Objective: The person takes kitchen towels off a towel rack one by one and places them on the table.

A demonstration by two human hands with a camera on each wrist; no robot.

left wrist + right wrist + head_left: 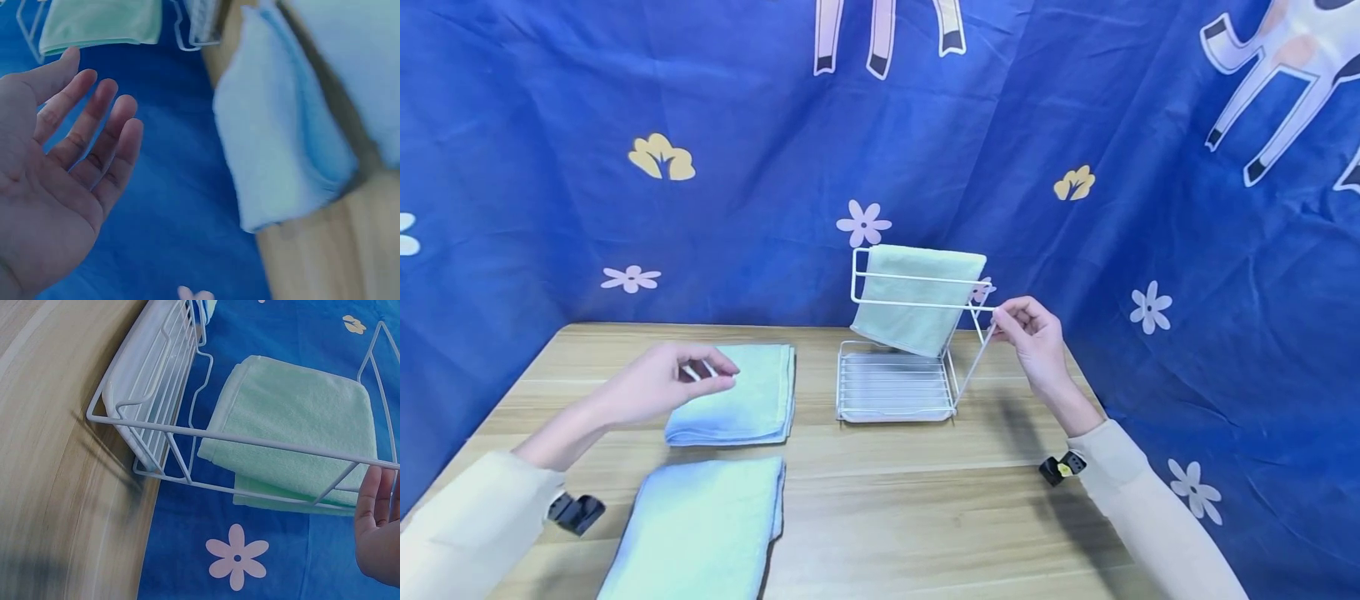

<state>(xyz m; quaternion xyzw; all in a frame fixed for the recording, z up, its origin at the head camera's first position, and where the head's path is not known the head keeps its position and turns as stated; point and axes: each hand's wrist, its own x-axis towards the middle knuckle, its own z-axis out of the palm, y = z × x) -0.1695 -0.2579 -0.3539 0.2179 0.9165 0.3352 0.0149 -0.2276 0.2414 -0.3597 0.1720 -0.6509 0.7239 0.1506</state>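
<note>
A white wire rack [898, 413] with a tray in its base stands at the back of the table. Over its upper rear bar hangs a folded pale green towel [917, 292], seen closer in the right wrist view as a green towel [294, 419]. My right hand [1033, 337] grips the rack's upper right corner between thumb and fingers. My left hand [673, 379] hovers above a folded light blue towel [748, 400], holding nothing, its fingers loosely bent. In the left wrist view, the left hand [69, 162] shows an empty palm.
A second folded light blue towel [700, 533] lies nearer on the wooden table [880, 517], left of the middle. Behind the table and along its right side hangs a blue patterned curtain [760, 167].
</note>
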